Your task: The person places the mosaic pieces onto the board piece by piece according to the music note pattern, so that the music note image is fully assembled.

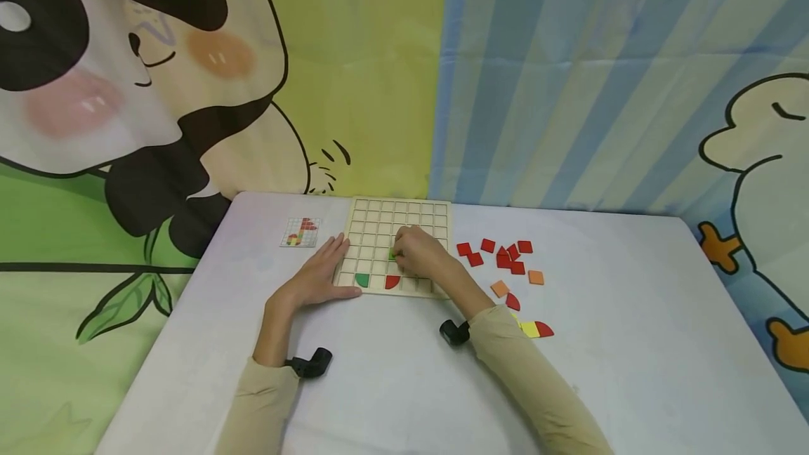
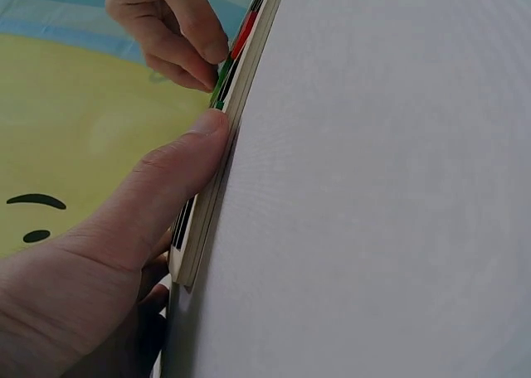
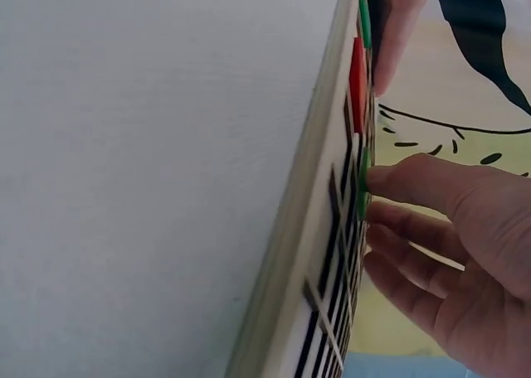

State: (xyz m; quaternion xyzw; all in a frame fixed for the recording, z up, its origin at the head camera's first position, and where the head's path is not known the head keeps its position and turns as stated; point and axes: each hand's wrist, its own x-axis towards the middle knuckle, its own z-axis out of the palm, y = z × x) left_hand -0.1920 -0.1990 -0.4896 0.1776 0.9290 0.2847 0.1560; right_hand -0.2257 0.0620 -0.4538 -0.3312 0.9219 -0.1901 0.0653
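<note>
A pale wooden grid board point(image 1: 369, 227) lies on the table. My left hand point(image 1: 316, 277) rests at its left edge, fingers stretched along the side and the thumb on the near corner. Over the middle of the board, my right hand point(image 1: 418, 251) pinches a green tile point(image 1: 392, 254), partly hidden by the fingers. That green tile point(image 3: 363, 183) is against the grid under the thumb in the right wrist view. In the near row sit a green quarter-round tile point(image 1: 362, 280) and a red quarter-round tile point(image 1: 392, 282).
A small pattern card point(image 1: 300, 232) lies left of the board. To the right are several loose red tiles point(image 1: 503, 258), orange squares point(image 1: 536, 277), a yellow tile point(image 1: 529, 329) and red quarter-rounds point(image 1: 543, 329). A printed curtain point(image 1: 379, 90) hangs behind the white table point(image 1: 632, 314).
</note>
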